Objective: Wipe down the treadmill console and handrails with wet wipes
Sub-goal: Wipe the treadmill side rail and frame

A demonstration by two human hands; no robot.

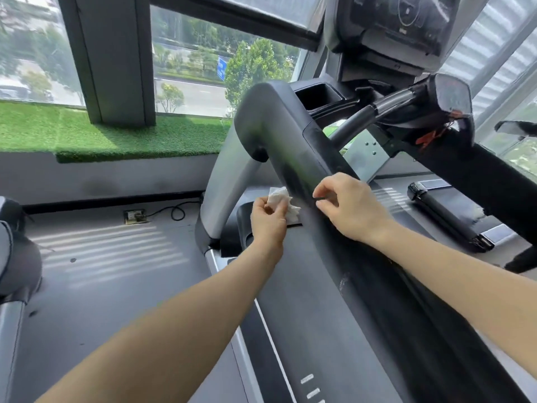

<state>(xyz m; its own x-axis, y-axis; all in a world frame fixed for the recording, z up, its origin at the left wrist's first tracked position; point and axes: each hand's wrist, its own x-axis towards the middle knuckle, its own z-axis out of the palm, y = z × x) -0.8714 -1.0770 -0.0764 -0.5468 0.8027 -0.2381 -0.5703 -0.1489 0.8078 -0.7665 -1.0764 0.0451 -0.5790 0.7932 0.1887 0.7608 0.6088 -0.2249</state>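
The treadmill's left handrail (279, 135) is a broad dark bar running from the upper middle down to the lower right. My left hand (268, 219) pinches a crumpled white wet wipe (280, 197) just left of the rail, against its side. On top of the rail rests my right hand (348, 205), fingers curled, thumb and forefinger pinched at something small and dark that I cannot make out. The console (398, 27) with its dark screen stands at the top right, above a black cup holder (316, 96).
The treadmill belt (305, 301) lies below the rail. A right handrail (453, 112) with red cord crosses the upper right. Artificial grass (87, 132) covers the window ledge. A floor socket with a cable (135, 216) sits left, and another machine (14, 257) stands at the left edge.
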